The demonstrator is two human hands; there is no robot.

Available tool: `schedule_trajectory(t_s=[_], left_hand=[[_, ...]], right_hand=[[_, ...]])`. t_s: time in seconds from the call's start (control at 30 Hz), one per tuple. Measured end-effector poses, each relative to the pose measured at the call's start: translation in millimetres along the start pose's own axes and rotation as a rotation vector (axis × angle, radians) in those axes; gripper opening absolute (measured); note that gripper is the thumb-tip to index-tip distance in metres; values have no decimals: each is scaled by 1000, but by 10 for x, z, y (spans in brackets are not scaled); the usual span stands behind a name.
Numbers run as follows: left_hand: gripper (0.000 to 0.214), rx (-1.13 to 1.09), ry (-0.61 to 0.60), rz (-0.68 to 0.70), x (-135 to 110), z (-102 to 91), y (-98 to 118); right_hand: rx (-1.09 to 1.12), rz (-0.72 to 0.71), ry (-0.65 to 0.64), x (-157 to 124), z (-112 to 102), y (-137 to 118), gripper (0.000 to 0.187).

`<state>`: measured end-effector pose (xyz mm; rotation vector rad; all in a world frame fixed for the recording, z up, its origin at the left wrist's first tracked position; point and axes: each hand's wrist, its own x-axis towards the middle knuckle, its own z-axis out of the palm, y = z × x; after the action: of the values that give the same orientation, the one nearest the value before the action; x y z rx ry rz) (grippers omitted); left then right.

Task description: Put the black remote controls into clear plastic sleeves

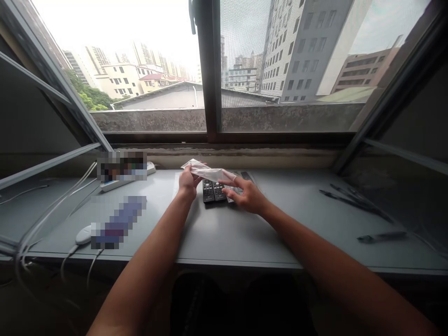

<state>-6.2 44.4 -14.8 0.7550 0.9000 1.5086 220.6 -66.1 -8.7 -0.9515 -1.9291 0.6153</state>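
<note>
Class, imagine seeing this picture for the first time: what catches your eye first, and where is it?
At the centre, the left hand and right hand hold a thin, crinkled clear plastic bag over black button-covered remote controls on the grey desk. Behind stands a wide dark-framed window showing tall city buildings.

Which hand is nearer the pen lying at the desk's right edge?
Right. The right hand rests by the remote controls, on the pen's side; the left hand, farther left, pinches the clear plastic bag.
</note>
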Motion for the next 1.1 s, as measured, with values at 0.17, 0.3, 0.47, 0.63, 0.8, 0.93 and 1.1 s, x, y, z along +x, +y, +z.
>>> schedule_trajectory(t_s=[0.17, 0.3, 0.47, 0.63, 0.8, 0.93, 1.1], left_hand=[[37, -59, 157, 16, 92, -99, 72], [41, -97, 208, 34, 100, -123, 91], [44, -11, 147, 39, 100, -116, 37], [46, -26, 162, 51, 114, -101, 22], [48, -34, 190, 47, 113, -99, 50], [59, -31, 64, 55, 37, -70, 107], [67, -84, -350, -84, -174, 56, 197]], right_hand=[[-75, -151, 19, 8, 20, 17, 61], [-114, -165, 3, 7, 46, 46, 57], [-77, -107, 6, 0, 37, 21, 53], [-96, -119, -22, 7, 53, 32, 68], [-89, -100, -18, 4, 50, 21, 59], [-6, -46, 13, -9, 20, -27, 59], [70, -17, 73, -8, 41, -62, 60]])
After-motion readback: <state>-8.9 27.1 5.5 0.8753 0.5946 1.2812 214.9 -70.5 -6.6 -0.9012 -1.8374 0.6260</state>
